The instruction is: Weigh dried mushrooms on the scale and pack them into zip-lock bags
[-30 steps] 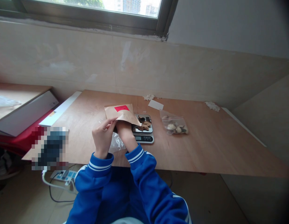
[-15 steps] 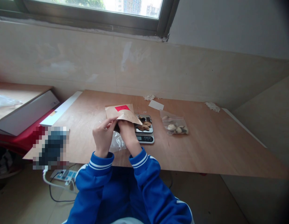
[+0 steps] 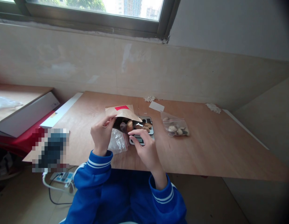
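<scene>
Two hands, left [image 3: 101, 135] pinching paper bag [image 3: 122, 115] open, right [image 3: 144, 146] apparently empty, just below.

The paper bag [image 3: 124, 113] is brown with a red label [image 3: 121, 108]. The sleeves [image 3: 97, 162] are blue with white stripes. The desk [image 3: 205, 149] is light brown wood.

I see the paper bag [image 3: 122, 113] left of the scale [image 3: 144, 130] on the bench [image 3: 205, 149]. The plastic bag [image 3: 175, 127] lies right of the scale.
</scene>
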A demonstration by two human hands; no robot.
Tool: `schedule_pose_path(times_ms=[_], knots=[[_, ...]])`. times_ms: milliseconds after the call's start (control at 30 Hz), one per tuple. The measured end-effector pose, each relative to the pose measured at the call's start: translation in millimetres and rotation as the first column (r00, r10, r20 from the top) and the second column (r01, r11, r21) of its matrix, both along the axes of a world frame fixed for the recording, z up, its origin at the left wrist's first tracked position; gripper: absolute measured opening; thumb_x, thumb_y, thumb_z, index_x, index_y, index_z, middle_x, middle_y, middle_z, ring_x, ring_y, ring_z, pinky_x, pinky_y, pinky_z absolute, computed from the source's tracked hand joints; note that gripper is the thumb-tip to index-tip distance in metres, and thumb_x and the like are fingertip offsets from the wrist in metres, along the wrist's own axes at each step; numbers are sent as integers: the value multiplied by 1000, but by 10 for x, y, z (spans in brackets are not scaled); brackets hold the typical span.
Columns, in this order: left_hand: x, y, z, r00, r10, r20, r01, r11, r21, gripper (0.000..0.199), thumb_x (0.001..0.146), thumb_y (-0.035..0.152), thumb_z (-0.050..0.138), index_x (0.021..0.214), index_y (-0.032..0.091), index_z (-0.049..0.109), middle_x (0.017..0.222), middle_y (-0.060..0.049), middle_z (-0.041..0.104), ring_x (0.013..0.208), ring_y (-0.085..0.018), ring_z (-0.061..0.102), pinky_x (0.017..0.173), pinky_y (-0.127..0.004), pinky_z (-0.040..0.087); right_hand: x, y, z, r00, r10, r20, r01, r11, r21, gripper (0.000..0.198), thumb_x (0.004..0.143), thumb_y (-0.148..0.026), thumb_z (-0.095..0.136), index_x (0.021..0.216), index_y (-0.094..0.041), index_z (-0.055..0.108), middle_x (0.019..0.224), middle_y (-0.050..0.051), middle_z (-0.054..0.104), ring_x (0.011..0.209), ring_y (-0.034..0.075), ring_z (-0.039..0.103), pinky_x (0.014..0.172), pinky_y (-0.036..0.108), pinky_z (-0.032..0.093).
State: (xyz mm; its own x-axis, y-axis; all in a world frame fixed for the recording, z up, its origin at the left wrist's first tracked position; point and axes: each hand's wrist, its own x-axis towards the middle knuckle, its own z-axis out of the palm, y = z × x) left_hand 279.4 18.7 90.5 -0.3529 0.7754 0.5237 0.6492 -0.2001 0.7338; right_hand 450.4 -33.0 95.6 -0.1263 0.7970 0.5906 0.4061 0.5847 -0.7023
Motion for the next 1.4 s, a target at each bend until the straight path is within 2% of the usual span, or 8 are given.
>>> schedule_pose_path(times_ms=[200, 467, 600, 733, 933, 1033, 1200, 1400], knots=[[19, 57, 68, 999, 38, -19, -37, 999, 15, 18, 84, 39, 66, 94, 30, 77, 77, 1, 76, 75, -18, 72, 65, -26, 46, 325, 97, -180, 973, -56, -226, 19, 986, -166, 8, 91, -25, 62, 98, -23, 66, 99, 2, 69, 98, 16, 65, 89, 30, 52], [5, 165, 156, 994, 85, -71, -82, 995, 50, 18, 86, 39, 64, 96, 31, 77, 81, 0, 76, 77, -18, 71, 66, -26, 46, 481, 466, -526, 926, -54, -375, -24, 980, -199, 10, 85, -31, 66, 91, -22, 65, 96, 4, 69, 99, 19, 66, 91, 34, 53], [-20, 243, 194, 988, 133, -76, -128, 990, 65, 20, 87, 41, 62, 98, 31, 76, 85, 1, 76, 77, -17, 69, 67, -26, 45, 550, 627, -540, 969, -137, -204, 94, 974, -208, 12, 88, -30, 60, 93, -21, 66, 96, 6, 70, 94, 19, 65, 88, 34, 52], [-43, 363, 275, 984, 164, -63, -158, 984, 82, 21, 87, 41, 61, 99, 31, 75, 88, 0, 76, 79, -19, 68, 69, -28, 46, 512, 894, -474, 998, -62, 30, 66, 982, -180, 16, 90, -22, 50, 93, -18, 65, 98, 7, 71, 95, 19, 65, 87, 34, 50], [-135, 533, 443, 981, 192, -33, -186, 973, 135, 23, 87, 41, 60, 100, 29, 74, 92, -1, 75, 88, -20, 68, 78, -30, 49, 468, 1124, -469, 922, -76, 380, 141, 979, -147, 20, 89, -11, 48, 93, -19, 66, 98, 6, 71, 97, 22, 59, 89, 37, 45], [-175, 606, 471, 989, 149, -7, -146, 979, 143, 25, 88, 37, 58, 107, 26, 70, 101, -3, 72, 97, -20, 66, 89, -33, 48, 496, 1071, -497, 910, -127, 394, 180, 978, -101, 19, 90, -12, 48, 94, -18, 66, 100, 8, 70, 98, 23, 58, 90, 39, 43], [-230, 780, 397, 992, 64, 106, -84, 977, 194, 37, 91, 41, 54, 120, 18, 53, 125, -12, 57, 118, -23, 55, 105, -38, 41, 497, 734, -516, 945, -233, 229, 239, 971, 0, 23, 93, -13, 43, 95, -18, 65, 98, 7, 67, 96, 22, 58, 89, 39, 44], [-287, 939, 170, 967, -116, 225, 70, 977, 201, 45, 97, 55, 33, 126, 21, 34, 138, -15, 40, 131, -20, 43, 112, -41, 35, 309, 97, -710, 976, -80, 205, 94, 994, -60, 27, 93, -9, 41, 96, -20, 64, 95, 6, 66, 96, 21, 60, 88, 37, 49]])
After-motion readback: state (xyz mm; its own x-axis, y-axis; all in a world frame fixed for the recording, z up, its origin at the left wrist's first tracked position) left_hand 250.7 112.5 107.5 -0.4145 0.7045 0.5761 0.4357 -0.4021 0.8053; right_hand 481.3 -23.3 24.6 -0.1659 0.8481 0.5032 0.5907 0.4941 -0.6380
